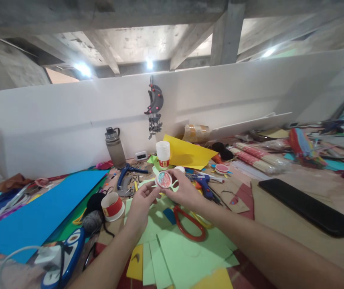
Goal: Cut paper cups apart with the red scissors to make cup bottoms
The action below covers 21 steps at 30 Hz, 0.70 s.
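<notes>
Both my hands hold up a small paper craft [164, 180]: a round white disc with a red and blue drawing, with pale green paper legs sticking out around it. My left hand [141, 200] pinches its lower left edge. My right hand [182, 189] grips its right side, fingers curled behind it. The craft hangs above light green paper sheets [187, 253] and red-handled scissors [188, 224] lying on the table.
A red-banded paper cup [112, 206] lies left of my hands, near black yarn [95, 202] and a blue sheet [45, 210]. Behind stand a stack of cups [162, 153], a grey bottle [114, 147], yellow paper [187, 154] and a blue glue gun [203, 185]. A black slab [310, 206] lies right.
</notes>
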Available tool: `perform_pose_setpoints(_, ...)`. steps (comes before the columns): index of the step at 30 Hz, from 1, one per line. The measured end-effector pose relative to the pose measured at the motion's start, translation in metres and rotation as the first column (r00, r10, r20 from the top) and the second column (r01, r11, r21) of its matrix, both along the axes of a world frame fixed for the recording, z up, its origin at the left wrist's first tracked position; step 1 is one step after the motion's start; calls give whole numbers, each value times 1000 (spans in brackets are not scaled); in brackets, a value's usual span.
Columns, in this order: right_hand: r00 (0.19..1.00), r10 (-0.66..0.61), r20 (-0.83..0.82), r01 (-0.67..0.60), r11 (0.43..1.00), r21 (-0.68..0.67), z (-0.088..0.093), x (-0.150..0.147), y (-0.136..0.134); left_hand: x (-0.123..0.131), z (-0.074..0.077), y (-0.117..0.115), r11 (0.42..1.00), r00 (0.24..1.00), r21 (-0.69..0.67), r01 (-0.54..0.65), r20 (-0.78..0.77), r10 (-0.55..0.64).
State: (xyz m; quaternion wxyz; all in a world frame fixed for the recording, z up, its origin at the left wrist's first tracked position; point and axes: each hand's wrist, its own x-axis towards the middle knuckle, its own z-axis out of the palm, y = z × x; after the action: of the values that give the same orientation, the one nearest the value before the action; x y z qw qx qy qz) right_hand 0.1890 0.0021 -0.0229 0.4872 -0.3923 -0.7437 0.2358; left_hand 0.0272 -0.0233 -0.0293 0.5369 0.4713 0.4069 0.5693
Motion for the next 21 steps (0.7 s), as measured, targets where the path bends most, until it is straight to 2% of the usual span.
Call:
perform_pose_setpoints(5,976,-207,69,209,977,-29,16,34,3,-2,-2,-1,999,995,5,-43,-86,43)
perform_pose_setpoints(9,895,-389,217,415,905,-94,24,88,1,-3,-4,-3,998,987,-12,-61,-147,58)
perform_pose_setpoints(13,736,-474,484,599,789,-137,18,152,-1,-3,-7,-3,999,979,-29,-19,-203,12)
perform_pose_setpoints(17,446,-453,772,789,606,-101,4,196,-5,-2,-8,-1,999,965,-26,24,-262,-30)
perform_pose_setpoints(19,358,-433,827,828,557,-67,-2,205,-7,-2,-9,0,999,958,-25,36,-282,-42)
perform_pose_setpoints(21,333,-421,844,836,546,-57,-7,208,-8,-2,-8,0,999,954,-22,44,-294,-49)
